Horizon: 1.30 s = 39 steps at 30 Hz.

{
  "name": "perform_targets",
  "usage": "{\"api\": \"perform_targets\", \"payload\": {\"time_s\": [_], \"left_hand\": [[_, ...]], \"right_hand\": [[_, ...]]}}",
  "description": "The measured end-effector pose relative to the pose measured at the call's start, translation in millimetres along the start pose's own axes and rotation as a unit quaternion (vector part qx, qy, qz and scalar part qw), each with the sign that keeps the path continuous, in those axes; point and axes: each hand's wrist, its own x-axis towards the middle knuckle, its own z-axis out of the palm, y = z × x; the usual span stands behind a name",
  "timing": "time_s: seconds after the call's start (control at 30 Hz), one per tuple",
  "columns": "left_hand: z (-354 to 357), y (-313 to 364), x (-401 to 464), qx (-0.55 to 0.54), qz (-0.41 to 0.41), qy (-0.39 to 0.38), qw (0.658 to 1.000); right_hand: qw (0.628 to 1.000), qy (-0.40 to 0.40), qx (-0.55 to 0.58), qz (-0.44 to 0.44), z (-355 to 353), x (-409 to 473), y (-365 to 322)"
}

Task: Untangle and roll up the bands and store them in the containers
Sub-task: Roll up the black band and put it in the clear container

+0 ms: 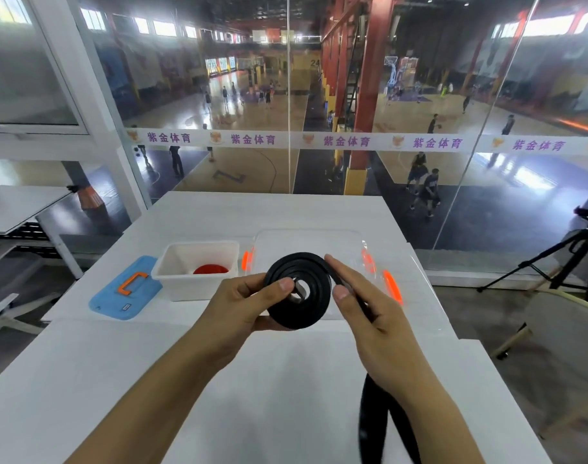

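left hand (239,306) gripping black band (297,289) coil, right hand (369,306) pinching tail

a white table (252,380) stands against a glass wall (419,78) that overlooks a basketball court (252,162) with players. a black tripod (567,259) stands at right on the floor.

left hand (249,303) gripping, right hand (362,303) pinching

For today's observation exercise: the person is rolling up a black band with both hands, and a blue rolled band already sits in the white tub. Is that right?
Not quite. The head view shows the rolled band in the white tub is red, not blue. Both hands, left and right, are indeed rolling the black band.
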Motion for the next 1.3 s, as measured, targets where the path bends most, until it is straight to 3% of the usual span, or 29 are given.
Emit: {"api": "perform_targets", "payload": {"time_s": [0.13,0.37,0.53,0.77,0.9,1.1,1.3], "left_hand": [[14.1,-6.5,-5.9,-0.066,-0.006,0.033,0.997],[33.7,-16.1,-16.0,-0.161,-0.065,0.026,0.984],[10.5,-13.8,-17.4,-0.05,-0.113,-0.069,0.99],[-13.6,21.8,-1.8,0.152,-0.06,-0.184,0.969],[-14.2,23.6,2.3,0.22,-0.029,-0.154,0.963],[-9.9,9.1,0.5,0.158,0.049,-0.062,0.984],[-12.8,12.4,2.9,0.133,0.086,-0.031,0.987]], "right_hand": [[0.999,-0.033,-0.029,0.002,12.7,-6.4,0.8],[0.999,0.003,-0.044,0.031,30.9,-6.8,-2.5],[0.995,-0.087,-0.052,0.022,9.8,-5.9,-1.0],[0.973,-0.223,-0.066,0.006,2.4,-4.9,-14.1],[0.971,-0.214,-0.101,0.026,4.7,-5.4,-13.2],[0.967,-0.187,-0.164,0.052,-11.6,2.0,-4.7],[0.967,-0.149,-0.203,0.047,-21.4,2.7,6.1]]}}
